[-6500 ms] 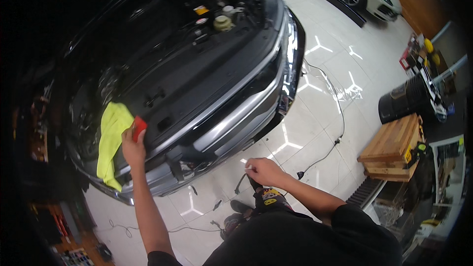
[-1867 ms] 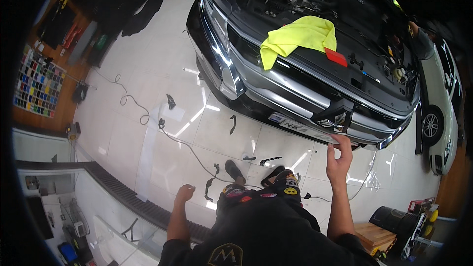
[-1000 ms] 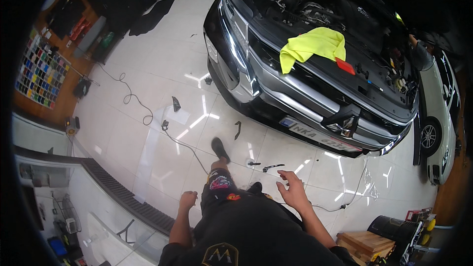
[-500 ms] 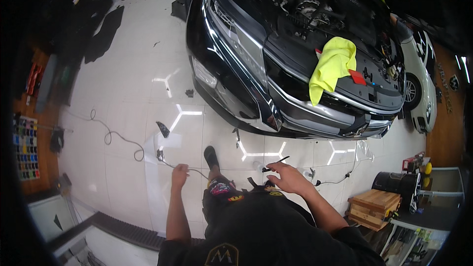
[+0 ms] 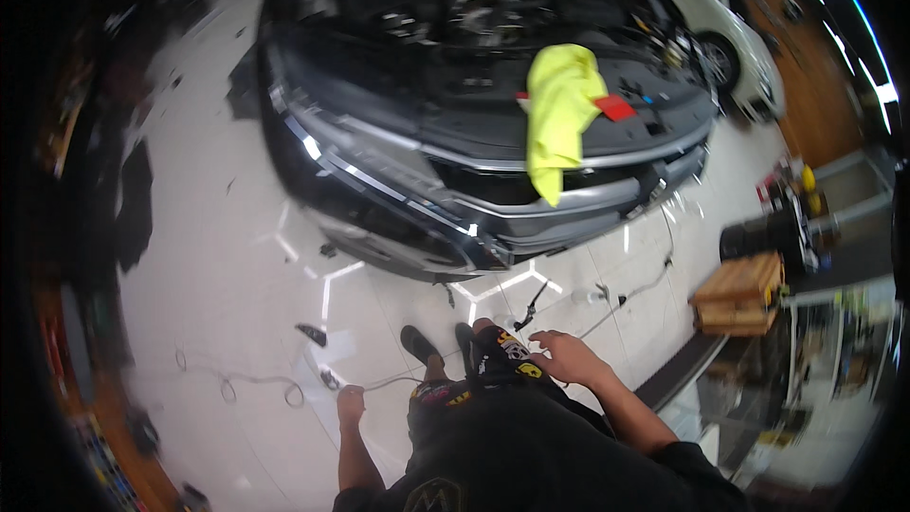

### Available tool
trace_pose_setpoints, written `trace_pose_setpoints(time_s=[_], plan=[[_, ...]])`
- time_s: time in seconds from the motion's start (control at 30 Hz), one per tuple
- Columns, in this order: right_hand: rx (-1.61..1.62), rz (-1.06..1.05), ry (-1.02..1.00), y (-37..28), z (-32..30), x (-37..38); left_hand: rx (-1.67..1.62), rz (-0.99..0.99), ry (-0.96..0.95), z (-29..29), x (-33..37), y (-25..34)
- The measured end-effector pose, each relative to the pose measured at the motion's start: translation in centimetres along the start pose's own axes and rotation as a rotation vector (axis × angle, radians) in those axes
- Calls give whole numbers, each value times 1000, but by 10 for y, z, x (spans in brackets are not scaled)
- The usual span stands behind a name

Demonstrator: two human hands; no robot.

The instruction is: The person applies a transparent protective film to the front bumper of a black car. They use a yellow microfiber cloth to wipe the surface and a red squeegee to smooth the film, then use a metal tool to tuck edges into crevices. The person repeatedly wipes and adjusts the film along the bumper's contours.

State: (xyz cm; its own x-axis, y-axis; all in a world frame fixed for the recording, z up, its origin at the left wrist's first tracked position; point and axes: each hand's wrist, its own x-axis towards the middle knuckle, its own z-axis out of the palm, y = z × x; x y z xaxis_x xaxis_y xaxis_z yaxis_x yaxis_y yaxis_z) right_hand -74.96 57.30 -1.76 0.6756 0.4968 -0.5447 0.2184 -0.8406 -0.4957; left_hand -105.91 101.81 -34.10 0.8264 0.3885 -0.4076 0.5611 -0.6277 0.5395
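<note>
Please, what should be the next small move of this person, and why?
Probably a step toward the car, so the right hand could reach the yellow cloth: it lies over the car's front, away from that hand, which looks empty.

Single head-worn fisheye view, downward over the near torso [image 5: 550,446] and out toward the dark car [image 5: 379,100]

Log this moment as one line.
left hand: curled, contents unclear | right hand: open, nothing visible in it | yellow cloth: draped over front of car | flat red piece: at cloth's right edge
</note>
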Motion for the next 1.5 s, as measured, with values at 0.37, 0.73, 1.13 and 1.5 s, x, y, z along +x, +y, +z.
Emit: trace_pose_setpoints(time_s=[0.37,0.73,1.13,1.5], plan=[[257,114,37,44,4,-13,-576,326,146,-134,153,272],[230,289,180,165,-23,-10,-381,901,391,-178,188,605],[561,657,497,220,-5,-84,-34,953,708,-116,248,644],[760,758,342,295,12,-82,-458,662,654,-133,277,642]])
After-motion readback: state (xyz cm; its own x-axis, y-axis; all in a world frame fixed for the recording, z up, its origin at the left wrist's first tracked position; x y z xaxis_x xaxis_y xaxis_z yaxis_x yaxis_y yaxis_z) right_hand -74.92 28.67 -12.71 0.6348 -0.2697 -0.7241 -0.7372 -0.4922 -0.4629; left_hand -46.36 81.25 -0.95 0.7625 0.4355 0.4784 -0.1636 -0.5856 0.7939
